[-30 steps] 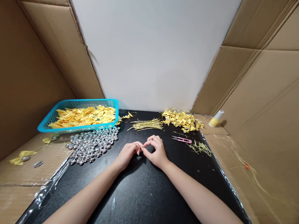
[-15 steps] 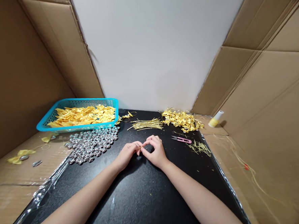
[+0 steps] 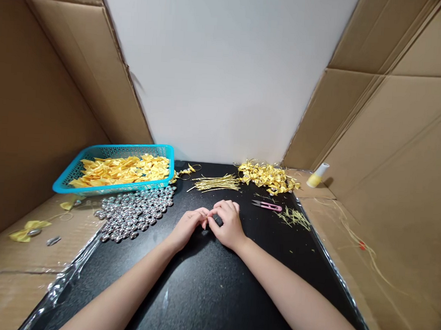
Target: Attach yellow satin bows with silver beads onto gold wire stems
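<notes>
Black worktop [image 3: 197, 293] is carrying several piles in an arc around both hands, presumably to put each within reach. Left hand [image 3: 189, 229] and right hand [image 3: 228, 227] are meeting at the centre, thumbs and forefingers curled nearly closed, apparently for precision; whatever they may be gripping is too small to tell. Gold ties [image 3: 216, 183] are lying just beyond them, roughly aligned, likely for easy picking. Silver beads [image 3: 139, 212] are spreading at left beside a blue basket [image 3: 92, 191], probably containing its yellow bows [image 3: 119, 172]. Pink snips [image 3: 272, 207] are resting at right, near loose clippings [image 3: 295, 218].
</notes>
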`<state>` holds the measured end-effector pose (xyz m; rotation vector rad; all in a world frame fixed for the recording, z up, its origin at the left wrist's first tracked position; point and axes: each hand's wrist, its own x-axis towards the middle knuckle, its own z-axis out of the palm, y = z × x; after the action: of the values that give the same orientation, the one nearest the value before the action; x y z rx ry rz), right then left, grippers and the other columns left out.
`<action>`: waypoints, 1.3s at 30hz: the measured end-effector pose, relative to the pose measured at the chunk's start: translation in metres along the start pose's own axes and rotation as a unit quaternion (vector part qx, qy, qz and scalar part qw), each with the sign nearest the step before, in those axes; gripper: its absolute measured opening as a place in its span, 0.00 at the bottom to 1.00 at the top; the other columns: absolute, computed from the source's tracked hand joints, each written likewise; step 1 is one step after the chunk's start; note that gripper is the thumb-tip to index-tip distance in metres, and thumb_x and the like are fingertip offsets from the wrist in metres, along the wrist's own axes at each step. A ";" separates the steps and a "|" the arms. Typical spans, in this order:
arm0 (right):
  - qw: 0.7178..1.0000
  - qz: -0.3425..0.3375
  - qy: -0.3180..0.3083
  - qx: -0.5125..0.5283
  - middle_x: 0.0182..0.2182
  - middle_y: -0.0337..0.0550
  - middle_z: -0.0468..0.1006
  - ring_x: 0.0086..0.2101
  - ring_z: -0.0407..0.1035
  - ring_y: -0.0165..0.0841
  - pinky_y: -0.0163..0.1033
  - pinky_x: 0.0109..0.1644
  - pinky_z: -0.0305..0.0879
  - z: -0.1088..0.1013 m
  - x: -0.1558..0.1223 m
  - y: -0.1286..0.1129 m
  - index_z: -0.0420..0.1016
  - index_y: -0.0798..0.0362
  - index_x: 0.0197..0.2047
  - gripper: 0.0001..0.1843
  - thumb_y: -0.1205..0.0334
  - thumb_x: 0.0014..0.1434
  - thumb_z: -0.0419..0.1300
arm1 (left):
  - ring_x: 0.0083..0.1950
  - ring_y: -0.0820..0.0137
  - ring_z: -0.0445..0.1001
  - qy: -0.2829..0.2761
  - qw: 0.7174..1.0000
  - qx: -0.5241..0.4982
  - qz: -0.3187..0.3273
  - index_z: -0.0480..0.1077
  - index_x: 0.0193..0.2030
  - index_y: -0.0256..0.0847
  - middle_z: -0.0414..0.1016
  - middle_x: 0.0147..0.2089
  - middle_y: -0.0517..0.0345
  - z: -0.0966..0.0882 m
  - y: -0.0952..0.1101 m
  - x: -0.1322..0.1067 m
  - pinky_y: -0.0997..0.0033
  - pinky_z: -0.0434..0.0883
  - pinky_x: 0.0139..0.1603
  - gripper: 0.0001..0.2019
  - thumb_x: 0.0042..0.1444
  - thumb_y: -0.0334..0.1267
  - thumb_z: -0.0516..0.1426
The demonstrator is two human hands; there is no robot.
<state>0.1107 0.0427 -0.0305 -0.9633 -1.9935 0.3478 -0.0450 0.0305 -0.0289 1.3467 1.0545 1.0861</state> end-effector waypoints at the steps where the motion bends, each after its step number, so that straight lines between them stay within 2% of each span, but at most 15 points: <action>1: 1.000 -0.001 -0.003 -0.001 0.36 0.42 0.74 0.41 0.65 0.36 0.45 0.48 0.51 0.000 0.000 0.000 0.72 0.51 0.32 0.03 0.66 0.58 0.59 | 0.35 0.68 0.63 0.002 1.000 -0.004 -0.001 0.61 0.16 0.39 0.67 0.30 0.56 0.000 0.001 0.000 0.72 0.63 0.38 0.12 0.48 0.37 0.51; 5: 1.000 0.004 -0.012 -0.002 0.38 0.43 0.74 0.43 0.64 0.36 0.45 0.49 0.52 0.000 0.000 0.001 0.70 0.51 0.35 0.04 0.65 0.62 0.55 | 0.34 0.69 0.63 0.015 1.000 -0.023 -0.007 0.60 0.17 0.40 0.68 0.31 0.56 0.002 0.003 0.001 0.72 0.64 0.38 0.12 0.49 0.39 0.50; 11: 1.000 0.017 -0.014 0.007 0.39 0.43 0.73 0.43 0.64 0.36 0.44 0.49 0.54 -0.001 0.000 0.003 0.69 0.51 0.35 0.06 0.65 0.64 0.53 | 0.34 0.68 0.66 0.029 0.998 -0.043 -0.020 0.62 0.18 0.40 0.68 0.27 0.56 0.003 0.002 0.002 0.70 0.66 0.40 0.14 0.50 0.43 0.51; 14: 1.000 0.023 -0.005 0.012 0.38 0.44 0.73 0.42 0.65 0.36 0.43 0.48 0.54 -0.001 0.000 0.004 0.69 0.51 0.35 0.06 0.65 0.64 0.54 | 0.31 0.70 0.65 0.036 0.998 -0.050 -0.030 0.64 0.18 0.40 0.69 0.26 0.57 0.002 0.001 0.002 0.71 0.65 0.36 0.14 0.50 0.44 0.53; 18: 0.999 0.038 0.012 0.021 0.38 0.44 0.73 0.42 0.65 0.37 0.44 0.48 0.55 -0.001 0.000 0.006 0.69 0.50 0.35 0.06 0.64 0.64 0.53 | 0.21 0.76 0.56 0.040 0.996 -0.056 -0.050 0.66 0.21 0.38 0.63 0.20 0.62 0.001 0.001 0.002 0.74 0.56 0.24 0.15 0.51 0.45 0.54; 20: 0.999 0.043 0.018 0.027 0.37 0.44 0.73 0.42 0.65 0.37 0.44 0.48 0.55 0.000 0.001 0.007 0.69 0.50 0.35 0.06 0.64 0.64 0.53 | 0.19 0.78 0.51 0.041 0.996 -0.062 -0.059 0.67 0.22 0.37 0.58 0.18 0.65 0.001 0.002 0.002 0.75 0.51 0.22 0.15 0.51 0.46 0.54; 23: 0.998 0.049 0.024 0.038 0.37 0.44 0.73 0.41 0.65 0.37 0.44 0.48 0.55 -0.001 0.001 0.007 0.69 0.50 0.35 0.07 0.64 0.64 0.53 | 0.18 0.79 0.48 0.042 0.994 -0.072 -0.066 0.67 0.22 0.36 0.56 0.17 0.67 0.002 0.002 0.002 0.75 0.48 0.22 0.15 0.51 0.46 0.55; 28: 0.995 0.053 0.031 0.074 0.37 0.44 0.73 0.41 0.66 0.39 0.47 0.50 0.57 -0.005 0.000 0.002 0.68 0.50 0.35 0.01 0.64 0.57 0.57 | 0.19 0.79 0.51 0.043 0.993 -0.089 -0.071 0.66 0.22 0.36 0.61 0.19 0.64 0.002 0.002 0.003 0.75 0.50 0.22 0.15 0.49 0.47 0.55; 31: 0.991 0.065 0.027 0.114 0.37 0.44 0.74 0.41 0.68 0.39 0.47 0.50 0.60 -0.002 -0.001 0.000 0.67 0.51 0.35 0.06 0.64 0.52 0.60 | 0.19 0.79 0.52 0.046 0.991 -0.099 -0.073 0.65 0.22 0.37 0.63 0.20 0.63 0.001 0.002 0.003 0.75 0.52 0.22 0.15 0.49 0.47 0.55; 35: 0.978 0.097 0.018 0.184 0.32 0.41 0.77 0.34 0.72 0.34 0.41 0.42 0.67 0.008 0.000 0.003 0.66 0.50 0.36 0.04 0.64 0.55 0.56 | 0.20 0.79 0.55 0.041 0.990 -0.111 -0.071 0.64 0.21 0.37 0.64 0.21 0.64 0.000 0.000 0.003 0.76 0.54 0.23 0.16 0.52 0.46 0.56; 39: 0.967 0.125 0.036 0.220 0.29 0.40 0.77 0.32 0.73 0.33 0.40 0.41 0.67 0.012 0.001 0.008 0.66 0.51 0.34 0.04 0.62 0.55 0.58 | 0.20 0.79 0.57 0.031 0.990 -0.119 -0.070 0.63 0.23 0.37 0.62 0.21 0.66 -0.002 -0.004 0.002 0.77 0.57 0.23 0.19 0.60 0.47 0.56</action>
<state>0.1043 0.0499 -0.0413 -0.9209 -1.6311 0.8429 -0.0467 0.0335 -0.0330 1.0403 1.0143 1.1160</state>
